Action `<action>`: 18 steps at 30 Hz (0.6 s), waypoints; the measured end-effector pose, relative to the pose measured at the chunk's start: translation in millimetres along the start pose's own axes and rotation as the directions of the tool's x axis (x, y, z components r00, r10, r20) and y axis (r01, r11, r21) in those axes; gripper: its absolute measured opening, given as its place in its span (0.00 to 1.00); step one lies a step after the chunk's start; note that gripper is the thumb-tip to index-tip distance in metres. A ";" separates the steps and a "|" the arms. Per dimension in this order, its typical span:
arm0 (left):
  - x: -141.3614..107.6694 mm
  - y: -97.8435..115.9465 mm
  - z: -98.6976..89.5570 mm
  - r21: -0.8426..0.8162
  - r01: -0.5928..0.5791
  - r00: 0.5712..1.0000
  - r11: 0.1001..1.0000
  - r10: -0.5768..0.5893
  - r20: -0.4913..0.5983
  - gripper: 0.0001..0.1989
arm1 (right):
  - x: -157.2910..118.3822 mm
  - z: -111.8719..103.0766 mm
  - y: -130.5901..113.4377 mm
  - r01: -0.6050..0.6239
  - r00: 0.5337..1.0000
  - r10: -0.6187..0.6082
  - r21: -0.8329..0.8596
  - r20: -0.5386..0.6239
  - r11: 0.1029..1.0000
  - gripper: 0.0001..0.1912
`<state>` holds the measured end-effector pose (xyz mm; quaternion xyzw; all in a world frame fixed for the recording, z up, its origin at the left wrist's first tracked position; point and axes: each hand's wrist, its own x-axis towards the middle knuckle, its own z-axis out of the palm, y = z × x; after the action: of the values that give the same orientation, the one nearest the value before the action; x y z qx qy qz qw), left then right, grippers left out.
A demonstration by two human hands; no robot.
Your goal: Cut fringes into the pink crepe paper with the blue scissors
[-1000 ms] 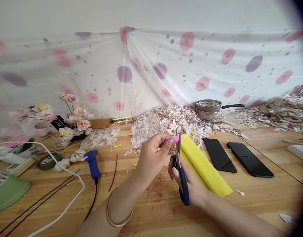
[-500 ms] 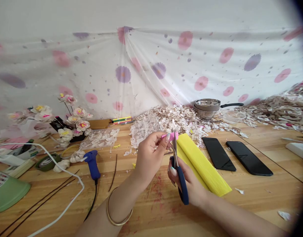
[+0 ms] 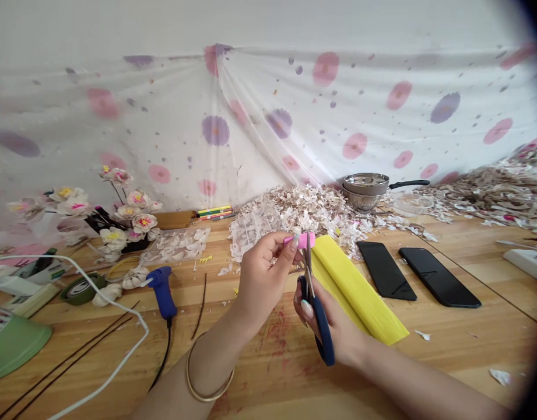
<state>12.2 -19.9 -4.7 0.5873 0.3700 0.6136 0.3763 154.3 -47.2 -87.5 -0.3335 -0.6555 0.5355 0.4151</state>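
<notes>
A thin patterned sheet (image 3: 268, 154) covers the lower wall, its side edges running out of view, while a dark curved border blots out the far right. Below it the wooden worktop (image 3: 259, 388) is cut off by the bottom of the frame and partly hidden under both forearms. A heap of pale shreds (image 3: 314, 210) lies along the back, single pieces too jumbled to make out, and a metal pan (image 3: 367, 186) rests at it, its underside mostly hidden. At the left edge a green object (image 3: 25, 344) is cropped, so its full shape cannot be told. The folded yellow paper (image 3: 360, 291) slants across the worktop behind the right hand (image 3: 327, 321), which covers part of its near-left edge. The left hand (image 3: 266, 271) has its grip clamped on a pink strip, thumb against fingertips, the other fingers partly hidden behind. The right hand's grip is closed around the handles of the scissors (image 3: 324, 335), with some fingers lost behind the loops. The blades stand upright across the pink strip (image 3: 304, 240), raised above the worktop near the yellow paper's upper end; whether they bite into it is hard to tell.
</notes>
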 end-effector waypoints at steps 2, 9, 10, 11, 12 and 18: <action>0.0 0.5 -0.2 -0.003 0.001 1.000 1.000 -0.001 0.005 0.08 | -0.2 0.3 0.5 -0.002 1.000 0.002 0.019 0.009 1.000 0.25; 0.0 -0.6 -0.4 0.026 0.026 0.999 0.999 -0.027 0.030 0.09 | -1.6 1.7 3.5 -0.003 1.000 0.004 0.025 -0.015 1.000 0.24; 0.2 -0.5 -0.3 0.029 0.028 0.999 0.999 -0.029 0.032 0.09 | -1.5 2.0 2.8 -0.010 1.000 0.011 0.029 -0.016 1.000 0.24; 0.3 -0.3 -0.2 0.030 0.030 0.999 0.999 -0.031 0.034 0.09 | -1.4 2.2 1.9 -0.017 1.000 0.017 0.030 -0.018 0.999 0.24; 0.5 -0.1 -0.1 0.029 0.032 0.999 0.999 -0.033 0.036 0.09 | -1.1 2.4 0.8 -0.021 1.000 0.022 0.030 -0.023 0.999 0.25; 1.0 1.1 -0.9 0.012 0.040 0.998 0.999 -0.041 0.049 0.08 | 0.2 2.3 -3.4 -0.018 0.999 0.018 -0.007 -0.043 1.000 0.26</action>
<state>11.3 -19.5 -3.3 0.5966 0.3760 0.5892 0.3943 152.2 -48.7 -84.3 -0.3524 -0.6452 0.5296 0.4232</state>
